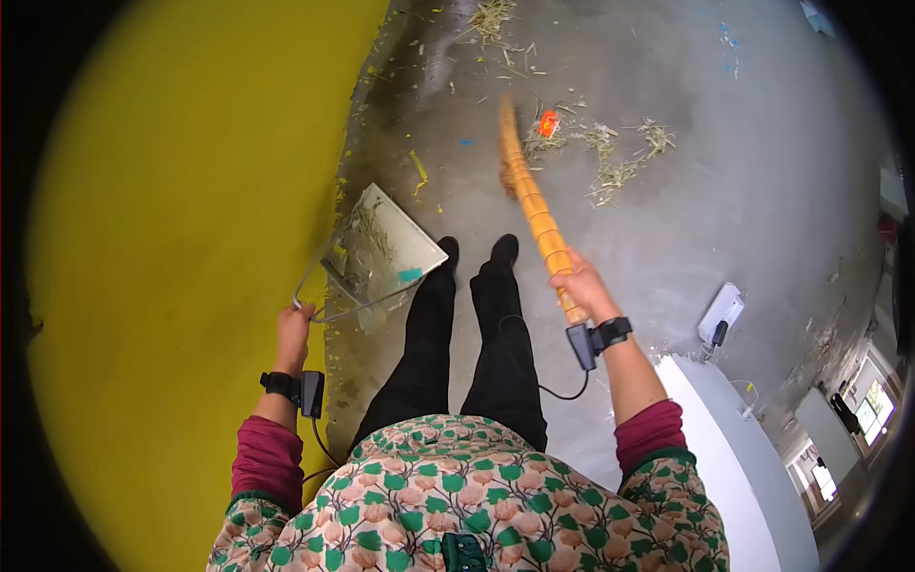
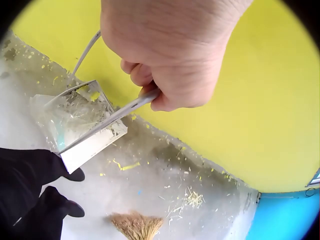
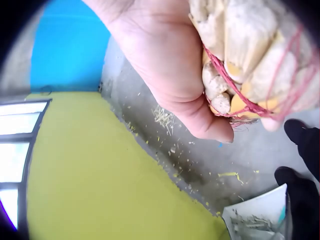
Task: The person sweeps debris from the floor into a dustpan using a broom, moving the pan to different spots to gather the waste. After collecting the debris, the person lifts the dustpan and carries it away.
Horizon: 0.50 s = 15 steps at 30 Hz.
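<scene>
In the head view, the whole broom [image 1: 541, 224] is seen, with the right hand [image 1: 588, 291] grasping its upper end and its brush, a little blurred, over the grey floor [image 1: 743, 143]. Only the right wrist view shows closely the red string [image 3: 225, 75] tied round this end; it also shows a window [image 3: 17, 142] at the side. The left hand [image 1: 294, 336] is clenched around the wire handle [image 2: 115, 117] of the dustpan [image 1: 410, 234], which is near the yellow wall [image 1: 191, 238] and contains straw and clear plastic. There are one broom, one dustpan, two shoes [image 1: 505, 250] and one orange scrap [image 1: 548, 123]. The loose straw [image 1: 615, 176] lies in several patches, too scattered to count exactly. A yellow strip [image 1: 417, 170] lies between the dustpan and the brush, and a white device [image 1: 721, 310] is at the right side. The dustpan's corner covers part of the left shoe in the head view; whether they touch, one cannot tell. Both wrist views show a blue surface [image 2: 280, 215] beside the wall.
</scene>
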{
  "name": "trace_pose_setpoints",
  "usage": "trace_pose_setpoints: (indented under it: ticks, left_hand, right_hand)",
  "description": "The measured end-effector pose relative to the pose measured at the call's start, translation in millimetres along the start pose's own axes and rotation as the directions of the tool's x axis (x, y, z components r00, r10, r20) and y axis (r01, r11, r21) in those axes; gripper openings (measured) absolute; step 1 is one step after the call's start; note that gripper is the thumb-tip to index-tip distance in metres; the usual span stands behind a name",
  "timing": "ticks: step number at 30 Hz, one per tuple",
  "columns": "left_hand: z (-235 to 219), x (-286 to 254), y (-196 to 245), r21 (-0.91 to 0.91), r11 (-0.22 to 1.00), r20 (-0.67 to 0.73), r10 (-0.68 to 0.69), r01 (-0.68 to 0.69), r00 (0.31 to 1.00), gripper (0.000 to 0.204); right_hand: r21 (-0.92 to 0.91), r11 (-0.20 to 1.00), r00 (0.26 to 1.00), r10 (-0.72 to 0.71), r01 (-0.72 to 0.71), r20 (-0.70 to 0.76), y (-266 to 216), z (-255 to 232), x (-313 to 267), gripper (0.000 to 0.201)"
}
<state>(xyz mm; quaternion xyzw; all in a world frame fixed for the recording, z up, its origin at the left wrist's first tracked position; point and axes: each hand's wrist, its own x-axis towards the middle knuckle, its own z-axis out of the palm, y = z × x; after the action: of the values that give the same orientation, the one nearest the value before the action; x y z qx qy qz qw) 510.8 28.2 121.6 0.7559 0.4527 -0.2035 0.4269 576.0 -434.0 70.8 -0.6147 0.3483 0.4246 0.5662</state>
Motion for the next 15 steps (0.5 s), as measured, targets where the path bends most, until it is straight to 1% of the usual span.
trace_pose_setpoints:
  ticks: [1, 2, 4, 5, 7, 8, 9, 10, 11, 12, 13, 14, 15]
  left_hand:
    - [11.2, 6.1, 7.2, 0.040, 0.999, 0.037, 0.025, -0.026, 0.999, 0.016]
    - [22.2, 12.1, 13.6, 0.040, 0.999, 0.041, 0.025, -0.026, 0.999, 0.016]
    - [45.8, 22.1, 29.7, 0.157, 0.984, 0.093, 0.074, -0.088, 0.993, 0.022]
    - [56.3, 26.8, 38.3, 0.160, 0.983, 0.096, 0.074, -0.089, 0.993, 0.022]
    - [73.3, 34.2, 57.5, 0.257, 0.943, 0.175, 0.167, -0.209, 0.970, 0.027]
    - [82.4, 40.9, 63.6, 0.268, 0.941, 0.181, 0.161, -0.206, 0.970, 0.027]
    - [92.0, 48.5, 68.7, 0.295, 0.921, 0.219, 0.193, -0.253, 0.957, 0.028]
    - [102.3, 52.5, 75.0, 0.316, 0.899, 0.259, 0.224, -0.302, 0.939, 0.030]
    - [113.3, 54.2, 80.6, 0.315, 0.899, 0.270, 0.223, -0.305, 0.937, 0.030]
    - [125.2, 53.4, 91.6, 0.319, 0.884, 0.290, 0.251, -0.341, 0.923, 0.031]
    - [135.9, 54.3, 101.5, 0.322, 0.870, 0.306, 0.279, -0.374, 0.910, 0.032]
    - [146.5, 55.9, 109.9, 0.318, 0.873, 0.308, 0.274, -0.371, 0.911, 0.032]
    - [156.8, 59.4, 116.4, 0.366, 0.843, 0.368, 0.258, -0.394, 0.893, 0.034]
  right_hand:
    - [-0.039, 0.999, 0.999, 0.001, -0.003, -0.048, 0.8, 9.7, -5.2, 0.063]
    - [-0.047, 0.999, 1.000, 0.011, -0.011, 0.007, -1.8, 16.9, -4.4, 0.065]
    - [-0.059, 0.997, 0.991, 0.065, -0.058, 0.115, -3.5, 21.1, 6.3, 0.065]
    - [-0.056, 0.997, 0.991, 0.066, -0.060, 0.114, -2.8, 14.3, 17.4, 0.065]
    - [-0.168, 0.977, 0.987, 0.145, -0.132, 0.072, 2.3, -8.6, 36.6, 0.061]
    - [-0.074, 0.991, 0.989, 0.120, -0.114, 0.082, 4.5, -29.1, 40.5, 0.060]
    - [0.021, 0.995, 0.992, 0.094, -0.096, 0.087, 6.8, -46.6, 39.0, 0.058]
    - [0.027, 0.994, 0.991, 0.104, -0.106, 0.083, 5.4, -52.9, 29.6, 0.058]
    - [-0.015, 0.997, 0.997, 0.081, -0.080, 0.006, 2.2, -61.1, 19.3, 0.060]
    - [-0.065, 0.997, 0.996, 0.047, -0.052, -0.071, -5.5, -68.1, 9.9, 0.062]
    - [-0.068, 0.996, 0.996, 0.044, -0.049, -0.077, -8.6, -71.3, -3.2, 0.062]
    - [-0.118, 0.992, 0.989, 0.013, -0.031, -0.150, -4.4, -70.4, -22.8, 0.066]
    - [-0.169, 0.985, 0.976, -0.019, -0.019, -0.218, 3.5, -68.8, -40.1, 0.070]
